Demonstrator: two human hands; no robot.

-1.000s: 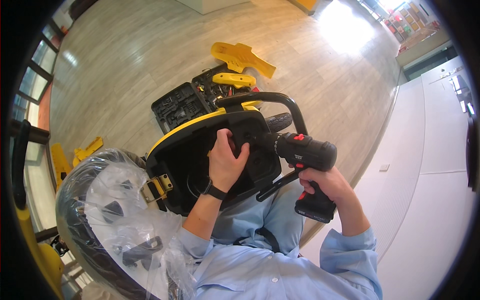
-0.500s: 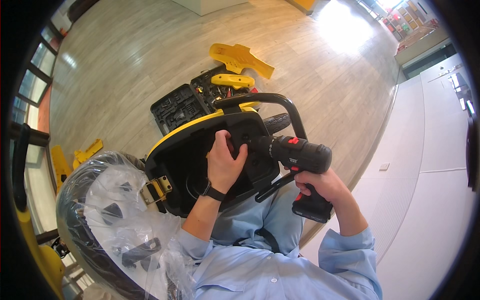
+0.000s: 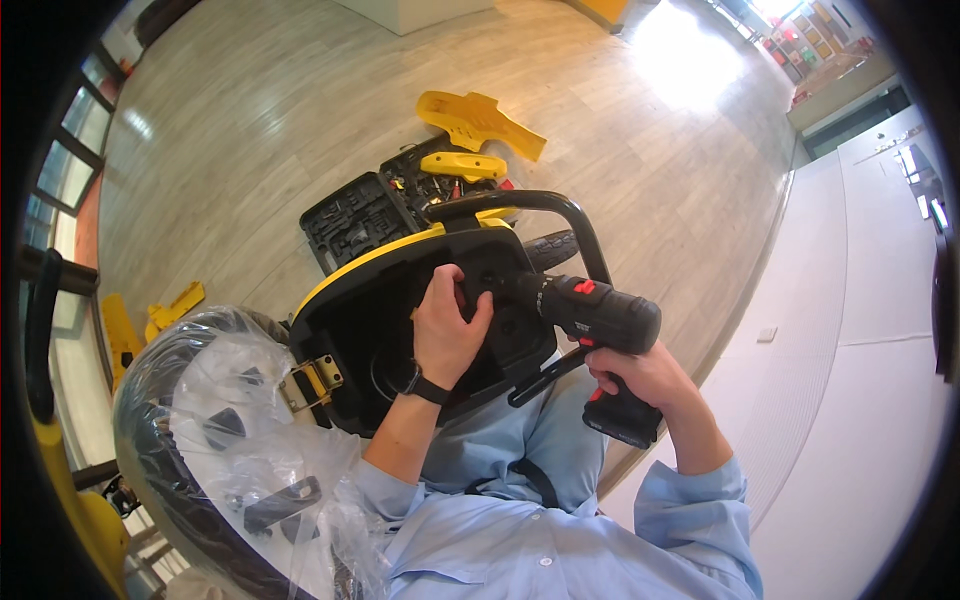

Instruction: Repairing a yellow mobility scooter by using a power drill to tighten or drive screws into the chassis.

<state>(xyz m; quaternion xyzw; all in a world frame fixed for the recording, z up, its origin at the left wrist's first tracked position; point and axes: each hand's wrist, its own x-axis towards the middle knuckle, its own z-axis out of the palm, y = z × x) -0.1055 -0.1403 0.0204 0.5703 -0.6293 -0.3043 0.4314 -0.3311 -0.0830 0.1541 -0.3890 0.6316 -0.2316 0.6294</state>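
My right hand (image 3: 640, 378) grips the handle of a black cordless drill (image 3: 605, 312) with red accents, its nose pointing left. The drill's tip end is at the inner wall of a black storage bucket (image 3: 345, 365) with a yellow outer rim, part of a scooter-like vehicle. My left hand (image 3: 450, 325), a dark band on its wrist, reaches into the bucket beside the drill's nose. Its fingers are curled in, with the thumb toward the drill; whatever they hold is hidden. A brass-coloured hinge (image 3: 312, 381) sits at the bucket's near left end.
A plastic-wrapped seat (image 3: 240, 440) stands raised at left. A black grab rail (image 3: 575, 215) curves past the bucket's far right. Beyond it lie an open tool case (image 3: 355, 215), a yellow cover piece (image 3: 480, 120) and a tyre (image 3: 552, 248). A white wall (image 3: 800, 330) runs along the right.
The drill and my right hand have shifted very slightly left as the view moved a little. Both hands keep nearly the same pose.
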